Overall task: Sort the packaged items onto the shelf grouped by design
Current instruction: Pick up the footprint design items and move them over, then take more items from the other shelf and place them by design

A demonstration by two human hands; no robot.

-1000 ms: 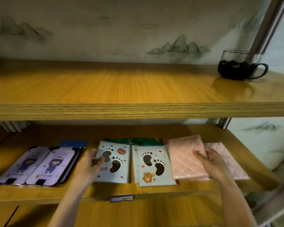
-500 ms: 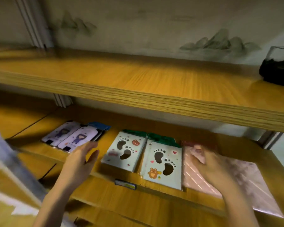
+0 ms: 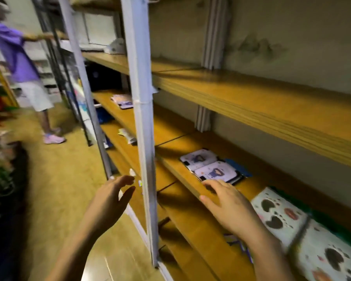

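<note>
Now your left hand [image 3: 111, 196] hangs empty, fingers loose, left of white post [image 3: 144, 138]; your right hand [image 3: 229, 205] spread empty over shelf [image 3: 176, 169] edge, cartoon-girl packs [image 3: 211, 167] just beyond fingertips, footprint packs [image 3: 280, 213] to its right

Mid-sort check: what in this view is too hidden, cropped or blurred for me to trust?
1. Paw-print packs: head view, cut off by the right and bottom edges, blurred; count unclear.
2. Blue pack: head view, mostly under the cartoon packs; design hidden.
3. Shelf label: head view, largely behind the wrist of the right hand; unreadable.
4. Far packs: head view, small and blurred beside the post.
</note>
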